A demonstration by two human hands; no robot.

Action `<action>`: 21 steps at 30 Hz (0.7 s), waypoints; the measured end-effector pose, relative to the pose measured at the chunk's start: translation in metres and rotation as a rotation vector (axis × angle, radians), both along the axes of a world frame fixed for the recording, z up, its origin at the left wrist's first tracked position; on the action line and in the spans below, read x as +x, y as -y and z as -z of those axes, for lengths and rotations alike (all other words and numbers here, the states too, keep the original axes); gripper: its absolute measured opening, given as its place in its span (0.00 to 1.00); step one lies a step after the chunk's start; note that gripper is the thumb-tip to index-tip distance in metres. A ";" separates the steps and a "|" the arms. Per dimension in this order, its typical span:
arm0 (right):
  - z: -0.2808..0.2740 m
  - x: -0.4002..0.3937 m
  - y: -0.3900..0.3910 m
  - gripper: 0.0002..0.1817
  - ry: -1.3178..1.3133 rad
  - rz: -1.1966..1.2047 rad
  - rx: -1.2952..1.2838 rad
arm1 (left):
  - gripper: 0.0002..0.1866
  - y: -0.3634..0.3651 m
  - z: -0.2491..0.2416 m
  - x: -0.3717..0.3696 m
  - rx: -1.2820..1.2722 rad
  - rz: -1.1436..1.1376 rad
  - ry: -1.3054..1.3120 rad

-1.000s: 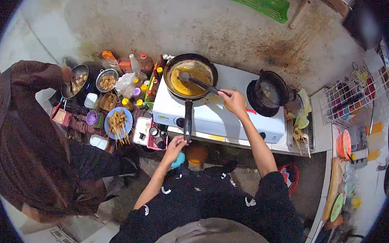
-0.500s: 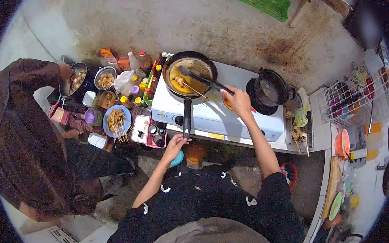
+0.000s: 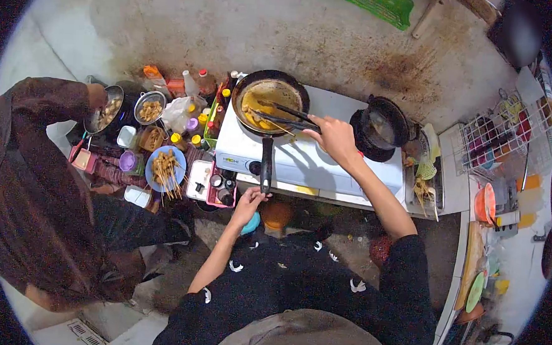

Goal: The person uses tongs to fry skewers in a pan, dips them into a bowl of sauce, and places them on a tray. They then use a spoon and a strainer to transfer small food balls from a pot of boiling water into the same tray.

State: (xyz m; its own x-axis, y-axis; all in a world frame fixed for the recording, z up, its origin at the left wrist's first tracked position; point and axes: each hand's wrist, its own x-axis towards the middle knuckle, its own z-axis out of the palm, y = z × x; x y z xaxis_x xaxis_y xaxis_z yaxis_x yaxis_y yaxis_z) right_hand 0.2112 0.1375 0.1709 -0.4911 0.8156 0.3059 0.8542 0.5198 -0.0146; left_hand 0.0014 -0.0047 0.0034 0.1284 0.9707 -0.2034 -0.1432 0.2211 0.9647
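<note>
A dark frying pan (image 3: pixel 302 101) sits on the left burner of a white gas stove (image 3: pixel 326 176), with yellow liquid (image 3: pixel 251 102) inside. My left hand (image 3: pixel 248 206) is closed at the tip of the pan's black handle, fingertips pinching its end. Black tongs (image 3: pixel 294 120) are in my right hand (image 3: pixel 337 138), which is closed around them above the stove. The two arms of the tongs are spread and reach into the pan. Between and under them lies a skewer (image 3: pixel 282 128) with food on it, its stick crossing the pan's near rim.
A black pot (image 3: pixel 381 125) stands on the right burner. At left, a person in a brown garment (image 3: pixel 44 179) holds a pan of food pieces (image 3: pixel 109 112). Skewers fill a blue plate (image 3: pixel 155 182), near bottles and a strainer (image 3: pixel 148 111). More skewers (image 3: pixel 423 194) lie right of the stove.
The tongs have opened, and my right hand has turned and shifted slightly, bringing their arms over the skewer in the pan. My left hand stays at the handle's end.
</note>
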 end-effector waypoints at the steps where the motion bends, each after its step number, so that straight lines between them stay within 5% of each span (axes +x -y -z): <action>1: 0.001 0.001 0.000 0.22 -0.004 0.009 -0.006 | 0.12 0.000 0.002 -0.001 0.000 -0.003 0.001; 14: 0.025 0.011 -0.018 0.21 -0.103 0.055 0.001 | 0.12 0.000 -0.002 0.002 -0.010 0.013 -0.020; 21: 0.025 0.030 -0.014 0.21 -0.299 0.466 -0.223 | 0.13 0.000 0.000 0.001 -0.014 0.005 0.040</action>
